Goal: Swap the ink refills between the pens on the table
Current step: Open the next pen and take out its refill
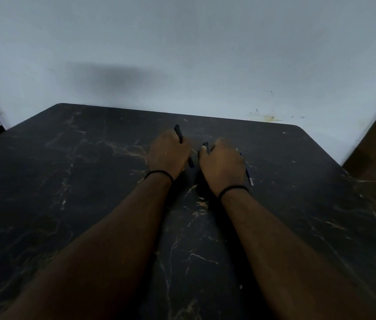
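Btwn hands (195,158): pens (178,134) tipped away

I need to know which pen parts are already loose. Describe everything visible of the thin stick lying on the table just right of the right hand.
The thin stick looks like a bare ink refill: a slim, straight tube, bluish along its length with a pale, whitish end nearest the camera. It lies flat on the dark marbled table, slanting away from the camera toward the left. Its far part disappears behind the right hand, so whether the hand touches it cannot be told. No pen barrel surrounds the visible part.
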The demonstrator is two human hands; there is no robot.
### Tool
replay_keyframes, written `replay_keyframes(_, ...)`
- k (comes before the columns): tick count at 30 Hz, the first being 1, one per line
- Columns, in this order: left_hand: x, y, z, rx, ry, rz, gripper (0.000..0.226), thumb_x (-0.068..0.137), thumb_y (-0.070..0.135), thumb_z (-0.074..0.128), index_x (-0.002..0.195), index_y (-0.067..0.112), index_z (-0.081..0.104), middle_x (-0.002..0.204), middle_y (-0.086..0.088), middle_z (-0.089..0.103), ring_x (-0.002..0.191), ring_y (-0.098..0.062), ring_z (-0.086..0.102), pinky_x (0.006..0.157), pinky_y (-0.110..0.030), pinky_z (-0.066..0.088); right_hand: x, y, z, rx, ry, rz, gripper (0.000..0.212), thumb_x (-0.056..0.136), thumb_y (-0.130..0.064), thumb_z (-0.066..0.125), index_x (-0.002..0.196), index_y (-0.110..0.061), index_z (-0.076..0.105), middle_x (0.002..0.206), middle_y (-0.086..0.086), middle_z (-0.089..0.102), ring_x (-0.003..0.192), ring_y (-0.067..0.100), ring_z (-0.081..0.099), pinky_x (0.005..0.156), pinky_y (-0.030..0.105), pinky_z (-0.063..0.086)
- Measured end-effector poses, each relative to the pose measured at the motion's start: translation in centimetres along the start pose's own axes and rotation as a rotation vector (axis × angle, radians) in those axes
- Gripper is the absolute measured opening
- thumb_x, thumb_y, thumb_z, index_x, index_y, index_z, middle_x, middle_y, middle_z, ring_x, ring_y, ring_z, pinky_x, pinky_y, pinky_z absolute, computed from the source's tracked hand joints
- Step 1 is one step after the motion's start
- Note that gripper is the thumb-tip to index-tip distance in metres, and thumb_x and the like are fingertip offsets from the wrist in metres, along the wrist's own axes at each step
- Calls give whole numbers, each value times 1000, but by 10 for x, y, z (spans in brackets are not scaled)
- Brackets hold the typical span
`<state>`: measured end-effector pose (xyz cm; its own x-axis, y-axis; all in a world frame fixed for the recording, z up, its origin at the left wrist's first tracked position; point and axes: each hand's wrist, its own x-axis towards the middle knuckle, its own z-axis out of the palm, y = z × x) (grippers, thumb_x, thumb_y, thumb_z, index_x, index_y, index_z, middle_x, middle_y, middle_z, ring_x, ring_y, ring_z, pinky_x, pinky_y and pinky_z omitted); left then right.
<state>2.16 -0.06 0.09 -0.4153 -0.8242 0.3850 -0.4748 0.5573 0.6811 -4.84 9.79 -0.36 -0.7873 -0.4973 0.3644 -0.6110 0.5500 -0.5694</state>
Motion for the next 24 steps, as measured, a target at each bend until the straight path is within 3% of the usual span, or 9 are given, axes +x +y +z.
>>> replay_keyframes(4, -6, 8, -1, -116, 1, 54, 36, 99, 35, 52, 65, 25, 44, 62, 6, 51, 53, -5, 48, 48, -22, 32, 1, 3, -3, 242, 115, -17, 27, 103, -34, 45, 97, -13, 60, 88, 3, 64, 81, 22, 60, 74, 37, 50)
replay_keyframes(7, -12, 17, 4, -232, -44, 171, 39, 101, 30, 51, 63, 27, 43, 59, 7, 46, 50, 3, 47, 47, -12, 32, 3, 7, -5, 446, 186, -20, 35, 105, -34, 45, 79, -14, 57, 71, -2, 56, 62, 10, 49, 59, 30, 40)
replay_keyframes(11, -18, 23, 13, -347, -102, 230, 35, 102, 24, 49, 67, 28, 49, 64, 7, 51, 53, 4, 46, 52, -14, 33, 2, 9, -11, 568, 120, -16, 44, 104, -41, 46, 67, -18, 53, 58, -4, 49, 49, 2, 46, 46, 17, 32)
replay_keyframes(13, -18, 23, 14, -401, -107, 245, 33, 103, 20, 47, 70, 23, 53, 66, 8, 51, 56, 5, 47, 54, -16, 34, 1, 9, -11, 575, 82, -49, 39, 102, -40, 50, 67, -25, 54, 59, -8, 51, 52, -3, 49, 48, 14, 33)
replay_keyframes(15, -17, 22, 13, -467, -111, 263, 28, 104, 15, 45, 78, 14, 56, 66, 8, 50, 57, 7, 47, 56, -13, 36, 1, 8, -10, 613, 61, -58, 23, 101, -37, 55, 84, -30, 68, 70, -13, 62, 64, -4, 57, 57, 12, 41)
replay_keyframes(18, -18, 22, 13, -512, -91, 272, 31, 104, 13, 43, 76, 17, 52, 65, 10, 48, 57, 8, 47, 56, -10, 35, 1, 6, -10, 672, 107, -81, 18, 98, -32, 61, 98, -22, 74, 83, -9, 69, 77, 5, 63, 67, 17, 47)
replay_keyframes(21, -18, 21, 11, -525, -56, 257, 36, 106, 29, 38, 73, 24, 51, 65, 10, 49, 57, 4, 48, 59, -19, 36, -2, 4, -10, 662, 159, -98, 16, 98, -31, 61, 93, -18, 67, 77, -10, 64, 69, 2, 58, 63, 20, 42)
replay_keyframes(24, -14, 15, 11, -587, 35, 249, 49, 99, 54, 28, 79, 17, 52, 69, 7, 51, 61, -6, 49, 61, -27, 37, -7, 6, -14, 524, 131, -197, 14, 99, -31, 60, 97, -17, 56, 78, -7, 62, 69, 9, 58, 61, 28, 45)
